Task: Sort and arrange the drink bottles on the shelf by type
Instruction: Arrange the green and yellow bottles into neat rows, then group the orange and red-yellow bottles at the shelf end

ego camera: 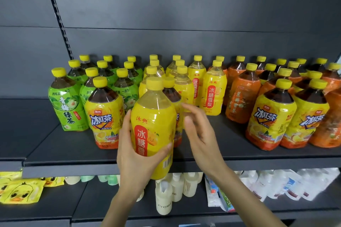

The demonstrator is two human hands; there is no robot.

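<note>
My left hand (136,155) curls its fingers (126,127) round a pear drink bottle (153,116) held off the shelf (55,145) front, while my right hand (201,134), fingers loose and empty, reaches the iced tea bottle (170,94) behind it, probably misplaced before the pear row (213,94).

Soft, even light on my shelf; crisp in the middle, warped at the rim

Small white glints sit on the clear shoulder of the yellow bottle (154,101) that my left hand (134,158) grips; my right hand (198,131) smears at the fingertips; the dark back panel (184,14) carries a dull sheen, dimmer at far left; shadows on the shelf (73,145) are faint and its near edge bows; the white pouches (287,184), low on the right, are overbright and soft.
</note>
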